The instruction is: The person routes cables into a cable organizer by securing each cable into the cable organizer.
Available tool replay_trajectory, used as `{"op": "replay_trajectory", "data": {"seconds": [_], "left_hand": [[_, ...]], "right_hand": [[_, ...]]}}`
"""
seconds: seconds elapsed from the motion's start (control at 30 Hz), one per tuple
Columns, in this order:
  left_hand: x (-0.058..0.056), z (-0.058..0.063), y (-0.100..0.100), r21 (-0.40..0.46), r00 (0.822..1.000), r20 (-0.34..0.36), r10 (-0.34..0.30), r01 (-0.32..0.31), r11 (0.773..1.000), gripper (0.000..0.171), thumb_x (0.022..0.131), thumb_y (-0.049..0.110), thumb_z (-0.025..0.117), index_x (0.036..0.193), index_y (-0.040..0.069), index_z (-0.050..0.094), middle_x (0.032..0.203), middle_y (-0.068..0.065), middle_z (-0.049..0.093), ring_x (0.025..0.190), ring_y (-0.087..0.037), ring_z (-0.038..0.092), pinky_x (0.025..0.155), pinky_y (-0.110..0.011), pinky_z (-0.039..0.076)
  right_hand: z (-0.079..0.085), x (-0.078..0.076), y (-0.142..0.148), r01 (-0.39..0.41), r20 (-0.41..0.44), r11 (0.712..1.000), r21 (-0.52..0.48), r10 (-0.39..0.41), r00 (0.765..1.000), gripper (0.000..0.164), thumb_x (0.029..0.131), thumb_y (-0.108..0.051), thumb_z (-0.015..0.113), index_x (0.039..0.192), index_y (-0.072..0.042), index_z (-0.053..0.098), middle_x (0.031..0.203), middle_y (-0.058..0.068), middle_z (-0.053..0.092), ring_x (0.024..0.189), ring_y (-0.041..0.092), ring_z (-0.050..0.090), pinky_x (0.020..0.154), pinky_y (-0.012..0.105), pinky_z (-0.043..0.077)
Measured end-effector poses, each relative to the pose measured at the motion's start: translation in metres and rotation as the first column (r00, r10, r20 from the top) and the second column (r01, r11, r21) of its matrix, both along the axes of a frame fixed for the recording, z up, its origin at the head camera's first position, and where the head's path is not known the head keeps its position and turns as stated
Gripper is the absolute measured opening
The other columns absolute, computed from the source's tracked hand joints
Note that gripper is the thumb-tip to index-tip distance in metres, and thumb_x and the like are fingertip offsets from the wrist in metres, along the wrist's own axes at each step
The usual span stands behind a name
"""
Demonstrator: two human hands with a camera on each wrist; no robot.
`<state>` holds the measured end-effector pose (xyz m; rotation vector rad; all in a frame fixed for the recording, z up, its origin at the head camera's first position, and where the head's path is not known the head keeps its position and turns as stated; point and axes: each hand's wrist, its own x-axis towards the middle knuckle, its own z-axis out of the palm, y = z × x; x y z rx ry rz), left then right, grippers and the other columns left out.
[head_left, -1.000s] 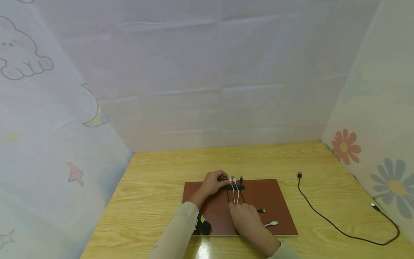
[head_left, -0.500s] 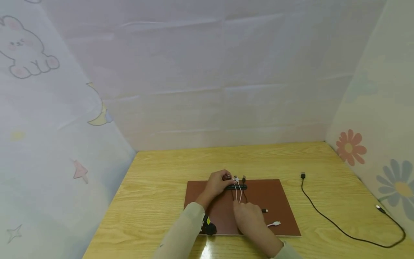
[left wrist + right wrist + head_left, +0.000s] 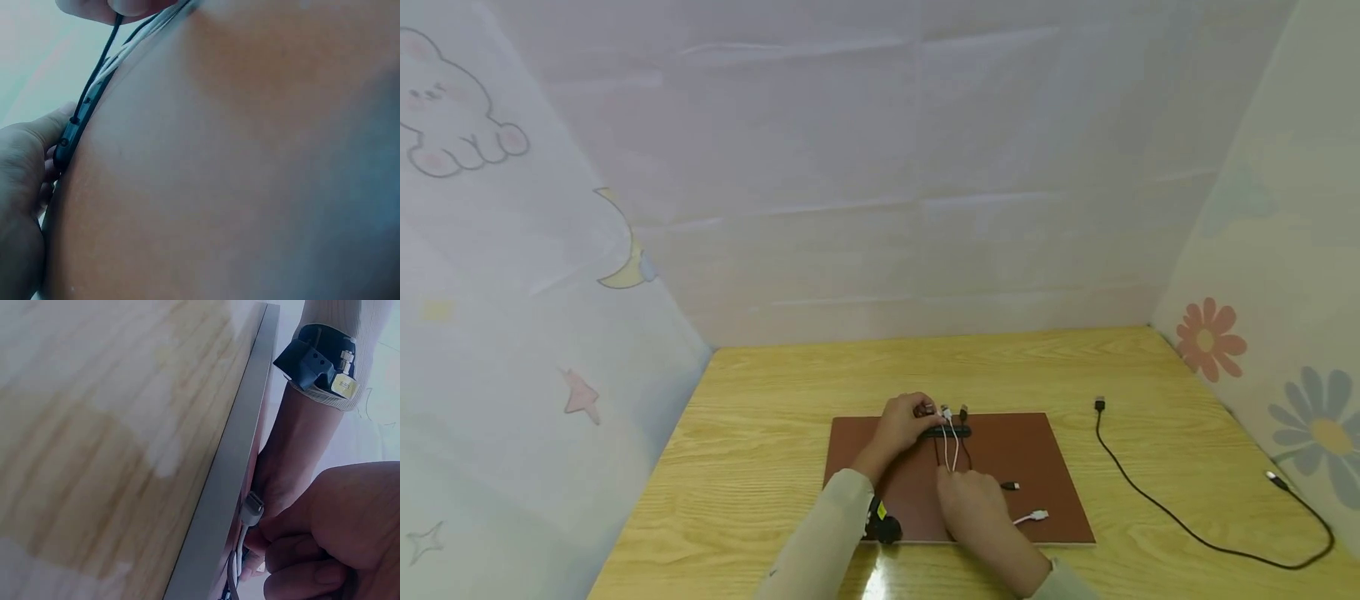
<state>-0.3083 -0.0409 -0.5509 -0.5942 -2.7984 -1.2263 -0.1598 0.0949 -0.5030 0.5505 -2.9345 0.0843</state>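
A black cable holder strip [image 3: 958, 432] lies near the far edge of the brown board [image 3: 1015, 450], with white cables [image 3: 957, 450] and black cables running through it. My left hand [image 3: 901, 425] holds the strip at its left end, fingers curled around it; in the left wrist view the thumb lies along the strip [image 3: 69, 140]. Closer to me, my right hand [image 3: 973, 504] is curled with its fingertips pinching a black cable [image 3: 103, 53], drawn straight from the holder. White cables pass behind those fingers. A white cable plug [image 3: 252, 509] sits beside the right hand.
Right of my right hand, a black plug [image 3: 1011, 486] and a white USB plug [image 3: 1037, 515] lie on the board. A loose black USB cable [image 3: 1157, 508] curves across the wooden table [image 3: 737, 433] at right. A black wrist camera [image 3: 883, 527] sits by the left sleeve.
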Motion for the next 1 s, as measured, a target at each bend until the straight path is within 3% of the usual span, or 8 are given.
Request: {"op": "replay_trajectory", "data": {"seconds": [0.27, 0.7, 1.0], "left_hand": [[-0.0045, -0.0005, -0.0019, -0.007, 1.0, -0.008, 0.022, -0.022, 1.0, 0.031, 0.089, 0.037, 0.079, 0.109, 0.015, 0.069, 0.087, 0.005, 0.06, 0.077, -0.007, 0.053, 0.065, -0.023, 0.047], [-0.009, 0.0031, -0.0042, -0.055, 0.999, 0.046, 0.019, -0.017, 0.998, 0.027, 0.09, 0.038, 0.077, 0.102, 0.015, 0.071, 0.089, 0.004, 0.064, 0.074, -0.007, 0.055, 0.065, -0.024, 0.047], [-0.0091, 0.0015, -0.0018, -0.054, 0.997, 0.062, 0.036, -0.033, 0.998, 0.032, 0.09, 0.04, 0.076, 0.11, 0.015, 0.071, 0.09, 0.005, 0.065, 0.076, -0.007, 0.056, 0.068, -0.026, 0.049]], "right_hand": [[-0.003, 0.0014, -0.0013, -0.027, -0.008, 1.0, -0.004, 0.027, 1.0, 0.018, 0.085, -0.007, 0.074, 0.08, -0.009, 0.057, 0.058, 0.002, 0.053, 0.045, 0.019, 0.052, 0.04, 0.036, 0.044], [-0.003, 0.0047, -0.0041, -0.014, 0.064, 0.998, -0.056, 0.018, 0.998, 0.021, 0.079, -0.003, 0.076, 0.08, -0.008, 0.055, 0.061, 0.004, 0.055, 0.049, 0.019, 0.055, 0.042, 0.037, 0.044], [-0.0026, 0.0064, -0.0067, 0.034, 0.092, 0.997, -0.064, -0.028, 0.995, 0.02, 0.088, -0.015, 0.072, 0.075, -0.01, 0.057, 0.057, 0.003, 0.052, 0.05, 0.021, 0.057, 0.043, 0.039, 0.047]]}}
